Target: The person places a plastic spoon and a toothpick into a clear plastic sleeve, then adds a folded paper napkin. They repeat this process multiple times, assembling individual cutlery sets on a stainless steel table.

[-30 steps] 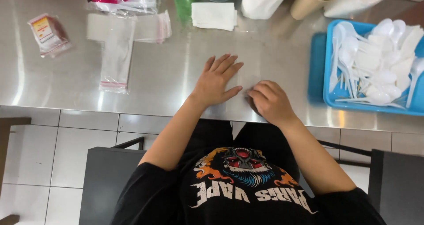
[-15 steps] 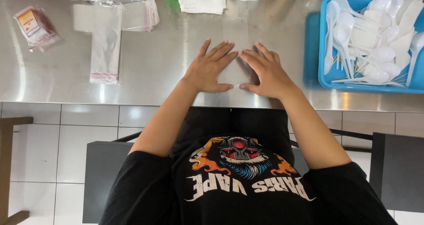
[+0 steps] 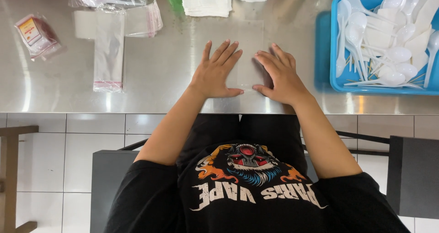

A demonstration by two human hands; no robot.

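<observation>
My left hand (image 3: 216, 71) and my right hand (image 3: 280, 72) lie flat, palms down, side by side on the steel counter (image 3: 173, 77). Between and partly under them lies a clear plastic bag (image 3: 248, 50), its near edge at my thumbs. Both hands press on it with fingers spread; neither grips anything.
A blue tray (image 3: 325, 45) of white plastic spoons (image 3: 388, 36) and toothpicks sits at the right. Folded napkins (image 3: 206, 0) lie at the top centre. A stack of clear bags (image 3: 109, 45) lies to the left, with a small packet (image 3: 36, 35) at far left.
Both hands slid forward onto the counter. The right hand went from curled to flat, and now both rest on the clear bag.
</observation>
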